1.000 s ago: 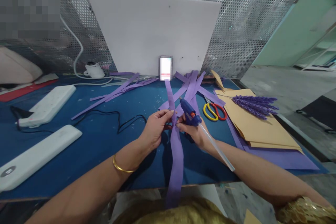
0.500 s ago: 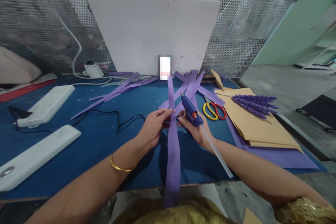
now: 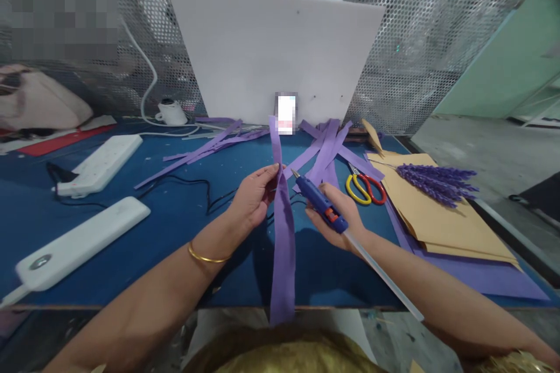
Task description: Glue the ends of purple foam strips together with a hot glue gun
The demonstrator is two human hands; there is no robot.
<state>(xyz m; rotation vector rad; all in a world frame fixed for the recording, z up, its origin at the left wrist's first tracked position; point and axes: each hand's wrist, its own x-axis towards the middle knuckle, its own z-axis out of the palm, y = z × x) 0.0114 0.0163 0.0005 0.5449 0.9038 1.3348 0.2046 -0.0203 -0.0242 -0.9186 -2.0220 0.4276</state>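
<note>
Perforated metal sheeting (image 3: 394, 41) at back, white board (image 3: 275, 52) in front of it, blue table (image 3: 184, 268) under both hands. Left hand (image 3: 256, 195) pinches a long purple strip (image 3: 283, 245) between thumb and fingers; strip runs away past the fingertips and hangs down nearside, lower end over the table edge. Gold bangle (image 3: 207, 257) on left wrist. Right hand (image 3: 339, 215) wrapped round a blue glue gun (image 3: 321, 201), nozzle pointing up-left, near the left fingertips and just beside the strip, apart from it; trigger finger hidden, can't tell if pressed. Clear glue stick (image 3: 385, 271) sticks out of the gun's rear, over the right forearm. Beyond right hand: pile of loose strips (image 3: 326, 148). Just right of it: scissors (image 3: 366, 188), yellow and red handles. Farther right: tan sheets (image 3: 420, 227) over a purple sheet (image 3: 490, 280), purple flower sprigs (image 3: 437, 183) on top. Left of left hand: black cord (image 3: 205, 192), white power strip (image 3: 102, 163), long white device (image 3: 87, 243). Phone (image 3: 286, 113), screen blurred, stands beyond both hands.
</note>
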